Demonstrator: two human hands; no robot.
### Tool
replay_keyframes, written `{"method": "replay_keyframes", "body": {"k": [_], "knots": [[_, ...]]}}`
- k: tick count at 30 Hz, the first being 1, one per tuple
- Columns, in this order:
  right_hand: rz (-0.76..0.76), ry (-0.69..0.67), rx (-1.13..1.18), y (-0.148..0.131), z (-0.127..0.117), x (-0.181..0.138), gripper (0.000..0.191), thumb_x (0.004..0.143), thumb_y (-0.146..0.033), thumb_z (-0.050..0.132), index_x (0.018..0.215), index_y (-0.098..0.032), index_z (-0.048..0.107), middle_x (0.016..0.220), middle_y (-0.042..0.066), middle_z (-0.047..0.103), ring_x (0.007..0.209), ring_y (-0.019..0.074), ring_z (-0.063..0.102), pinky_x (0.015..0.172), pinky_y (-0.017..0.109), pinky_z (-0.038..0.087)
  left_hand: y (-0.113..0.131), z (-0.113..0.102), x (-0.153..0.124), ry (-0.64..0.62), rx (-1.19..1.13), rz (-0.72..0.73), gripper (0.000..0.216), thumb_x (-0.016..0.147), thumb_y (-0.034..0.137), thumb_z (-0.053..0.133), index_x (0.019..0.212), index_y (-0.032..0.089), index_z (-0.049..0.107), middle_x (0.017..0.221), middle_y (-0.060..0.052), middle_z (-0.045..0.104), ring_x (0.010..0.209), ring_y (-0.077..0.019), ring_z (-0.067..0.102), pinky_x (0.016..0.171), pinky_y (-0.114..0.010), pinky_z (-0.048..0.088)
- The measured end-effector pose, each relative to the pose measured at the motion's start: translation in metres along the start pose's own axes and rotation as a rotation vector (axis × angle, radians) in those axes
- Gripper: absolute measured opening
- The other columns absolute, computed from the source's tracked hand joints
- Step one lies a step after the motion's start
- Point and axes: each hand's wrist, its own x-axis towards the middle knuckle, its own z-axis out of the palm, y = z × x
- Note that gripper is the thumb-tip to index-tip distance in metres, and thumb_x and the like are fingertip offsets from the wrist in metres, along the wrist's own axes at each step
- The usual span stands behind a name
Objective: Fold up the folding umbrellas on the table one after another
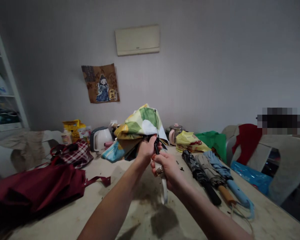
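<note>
Grey walls and a cluttered pale table [145, 213] frame the scene; at the centre of the frame a folding umbrella [140, 125] with a green, yellow and white canopy is held up above the table. Its canopy bunches loosely toward the upper left of the hands. The left hand [146, 150] is closed around the gathered ribs and fabric just below the canopy, and the right hand [165, 168], wearing a ring, is clamped on the white handle [164, 191], which points down toward the table. To the right lie three folded umbrellas [212, 176] side by side, and a dark red umbrella [37, 188] sprawls at the lower left. A white kettle [100, 140] stands behind. As I judge it, the loose ribs sit close to the left fingers, so a sudden slide of the shaft could pinch them, or the fabric could snag and tear.
</note>
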Motion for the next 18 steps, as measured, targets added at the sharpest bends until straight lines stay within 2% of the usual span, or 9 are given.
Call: {"method": "replay_keyframes", "body": {"k": [4,9,10,14,18], "knots": [[-0.009,-0.039,0.0,-0.004,0.001,-0.006,0.021,0.053,-0.028,0.061,0.067,-0.015,0.053,0.046,-0.003,0.054,0.034,0.0067,0.044,0.034,0.017,0.033,0.01,0.001,0.004,-0.003,-0.059,0.047,0.019,0.083,0.027,0.062,0.07,0.014,0.059,0.045,0.001,0.057,0.038,-0.0102,0.052,0.04,-0.02,0.041],[-0.07,-0.022,0.013,-0.005,0.001,-0.005,0.019,0.054,-0.027,0.06,0.064,-0.015,0.05,0.047,-0.003,0.055,0.034,0.0063,0.045,0.035,0.016,0.033,0.018,0.003,-0.002,-0.214,-0.261,-0.175,0.024,0.093,0.021,0.047,0.075,0.01,0.059,0.057,-0.005,0.063,0.047,-0.0123,0.059,0.048,-0.023,0.048],[-0.072,-0.018,0.02,-0.004,0.002,-0.006,0.019,0.055,-0.028,0.06,0.065,-0.016,0.049,0.047,-0.003,0.055,0.035,0.0065,0.045,0.035,0.016,0.032,0.019,0.004,0.0,-0.232,-0.261,-0.183,0.025,0.093,0.02,0.046,0.075,0.009,0.06,0.057,-0.005,0.062,0.046,-0.0116,0.058,0.047,-0.022,0.048],[-0.057,-0.015,-0.02,0.004,0.007,-0.014,0.019,0.056,-0.027,0.057,0.07,-0.016,0.05,0.047,-0.005,0.053,0.035,0.0062,0.044,0.036,0.016,0.033,0.027,0.007,0.023,-0.125,-0.265,0.003,0.023,0.092,0.016,0.048,0.074,0.009,0.059,0.052,-0.002,0.059,0.04,-0.0082,0.052,0.043,-0.018,0.043],[-0.058,-0.057,-0.105,0.006,0.013,-0.022,0.018,0.058,-0.028,0.054,0.071,-0.016,0.05,0.048,-0.005,0.054,0.037,0.0072,0.046,0.037,0.017,0.035,0.055,0.007,0.047,-0.147,-0.328,0.046,0.028,0.095,0.017,0.042,0.073,0.011,0.057,0.053,-0.002,0.058,0.04,-0.0073,0.05,0.043,-0.018,0.043]]}}
